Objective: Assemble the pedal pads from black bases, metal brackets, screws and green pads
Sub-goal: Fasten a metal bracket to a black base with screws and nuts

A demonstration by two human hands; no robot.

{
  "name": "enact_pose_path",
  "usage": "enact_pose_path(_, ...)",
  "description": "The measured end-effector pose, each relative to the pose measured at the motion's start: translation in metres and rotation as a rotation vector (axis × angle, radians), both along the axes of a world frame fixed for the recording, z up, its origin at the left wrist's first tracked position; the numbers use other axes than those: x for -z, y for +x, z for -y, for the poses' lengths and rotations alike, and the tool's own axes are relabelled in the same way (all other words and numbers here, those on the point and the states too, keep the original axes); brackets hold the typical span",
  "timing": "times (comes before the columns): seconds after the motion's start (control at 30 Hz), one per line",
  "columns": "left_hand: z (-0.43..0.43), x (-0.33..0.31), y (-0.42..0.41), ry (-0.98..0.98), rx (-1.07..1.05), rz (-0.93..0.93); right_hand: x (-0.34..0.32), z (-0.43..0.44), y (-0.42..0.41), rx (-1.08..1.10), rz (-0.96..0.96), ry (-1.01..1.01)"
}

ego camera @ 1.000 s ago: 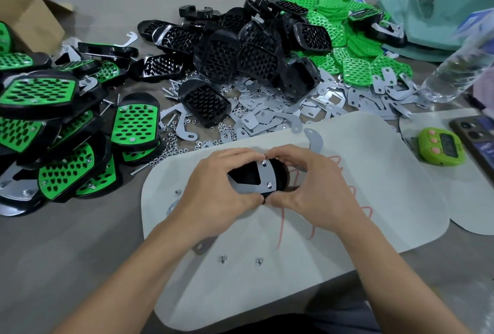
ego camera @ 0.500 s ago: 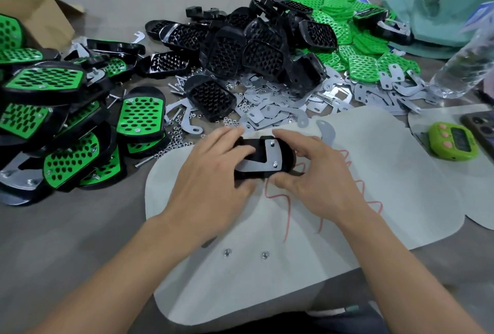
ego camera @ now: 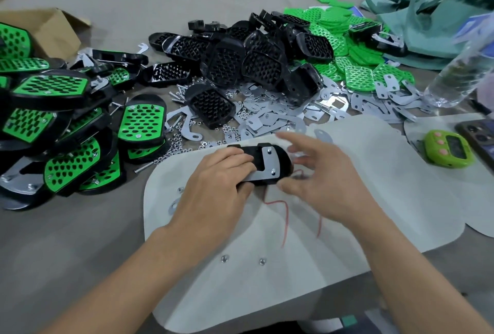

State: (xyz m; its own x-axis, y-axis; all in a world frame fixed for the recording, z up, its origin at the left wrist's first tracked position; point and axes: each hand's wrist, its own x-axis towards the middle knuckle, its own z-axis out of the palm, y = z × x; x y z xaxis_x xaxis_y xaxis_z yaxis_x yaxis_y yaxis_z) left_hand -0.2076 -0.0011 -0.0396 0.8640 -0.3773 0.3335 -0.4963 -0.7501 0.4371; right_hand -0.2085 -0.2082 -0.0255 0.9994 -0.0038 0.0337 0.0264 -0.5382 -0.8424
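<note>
Grey table (ego camera: 80, 240): finished pads (ego camera: 140, 122) left of white mat (ego camera: 267, 293), loose bases (ego camera: 256, 63) behind it, so plenty remain. On it, left hand (ego camera: 213, 186) grips bracketed black base (ego camera: 284, 162); right hand (ego camera: 328, 181) fingers spread.

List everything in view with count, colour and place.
Plastic base bearing a metal bracket: one, black and silver, front mat.
Loose plastic bases: pile, black, centre back.
Perforated plastic pads: pile, green, back right.
Flat metal brackets: many, silver, beyond the mat.
Finished pedal pads: many, green on black, left.
Small nuts and screws: many, silver, among brackets, some on mat.
Pale mats: two, white, front and right.
Plastic timer: one, green, right mat.
Plastic bottle: one, clear, back right.
Cardboard box: one, brown, back left.
Left hand: grips the base.
Right hand: open, beside the base.
</note>
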Motion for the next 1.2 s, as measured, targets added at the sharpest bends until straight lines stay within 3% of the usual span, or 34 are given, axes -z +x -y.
enact_pose_path(0.07, 0.0, 0.001, -0.001, -0.003, -0.017, 0.01, -0.012, 0.018, 0.004, 0.134, 0.094, 0.02)
enact_pose_path(0.13, 0.002, 0.001, -0.001, -0.027, -0.036, 0.006, -0.017, 0.036, 0.013, 0.231, 0.087, -0.222)
enact_pose_path(0.23, -0.001, -0.009, 0.003, -0.185, -0.046, -0.043, -0.01, 0.043, 0.018, 0.068, -0.032, -0.45)
enact_pose_path(0.47, -0.004, -0.026, 0.027, -0.269, -0.194, -0.114, -0.019, 0.048, 0.025, -0.176, 0.082, -1.014)
enact_pose_path(0.67, -0.002, -0.024, 0.028, -0.28, -0.194, -0.123, -0.031, 0.059, 0.031, -0.43, 0.178, -1.196)
enact_pose_path(0.8, -0.009, -0.025, 0.031, -0.333, -0.237, -0.149, -0.034, 0.056, 0.024, -0.57, 0.297, -1.213)
enact_pose_path(0.97, -0.012, -0.027, 0.035, -0.378, -0.257, -0.162, -0.04, 0.053, 0.036, -0.517, 0.198, -1.275)
enact_pose_path(1.13, -0.01, -0.027, 0.041, -0.38, -0.263, -0.162, -0.039, 0.038, 0.056, -0.121, 0.125, -0.825)
enact_pose_path(1.2, -0.007, -0.029, 0.045, -0.392, -0.272, -0.185, -0.038, 0.024, 0.074, -0.062, 0.133, -0.721)
